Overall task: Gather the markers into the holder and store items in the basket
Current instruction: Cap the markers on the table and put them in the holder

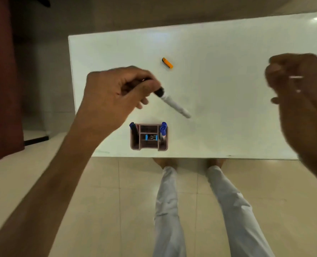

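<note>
My left hand (116,93) grips a white marker (174,103) by its black cap end; the barrel slants down and to the right, above the table. Below it stands the brown holder (135,143) near the table's front edge, with blue-capped markers (163,128) upright in its side slots and a small clip (152,137) in the middle slot. An orange and black object (167,63) lies alone further back on the table. My right hand (298,89) is raised at the right, blurred, fingers curled; what it holds, if anything, is unclear.
The white table (228,52) spans most of the view, its left edge near x 450 and front edge just beyond the holder. My legs and feet (172,182) stand on the tiled floor below. A dark red surface (0,80) rises at the left.
</note>
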